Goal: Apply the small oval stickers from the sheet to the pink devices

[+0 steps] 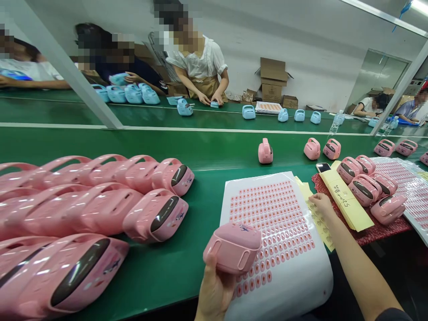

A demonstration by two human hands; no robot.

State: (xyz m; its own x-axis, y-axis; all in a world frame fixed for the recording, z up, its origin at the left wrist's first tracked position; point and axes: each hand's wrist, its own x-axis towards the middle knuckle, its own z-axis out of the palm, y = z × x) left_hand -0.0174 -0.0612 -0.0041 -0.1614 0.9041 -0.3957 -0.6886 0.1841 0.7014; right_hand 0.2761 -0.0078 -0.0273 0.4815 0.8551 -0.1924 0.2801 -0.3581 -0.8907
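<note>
My left hand (216, 285) is closed around a pink plastic housing (234, 247), raised over the lower left part of a white sheet of small pink-red oval stickers (277, 267). Two slot-like outlines show on the side of the housing facing me, and a small dark print is on its top. To the right, my right hand (323, 205) is at a yellow sheet of small labels (319, 223) that lies partly beside the white sheet. Its fingers are pinched together on the yellow sheet; whether a label is between them is too small to tell.
Rows of pink housings (154, 214) with handles and dark oval windows fill the left of the green table (160, 281). At right, folded yellow paper (346, 200) and more pink housings (364, 189) lie on a red mat (364, 236). Co-workers handle blue housings (133, 93) across the bench.
</note>
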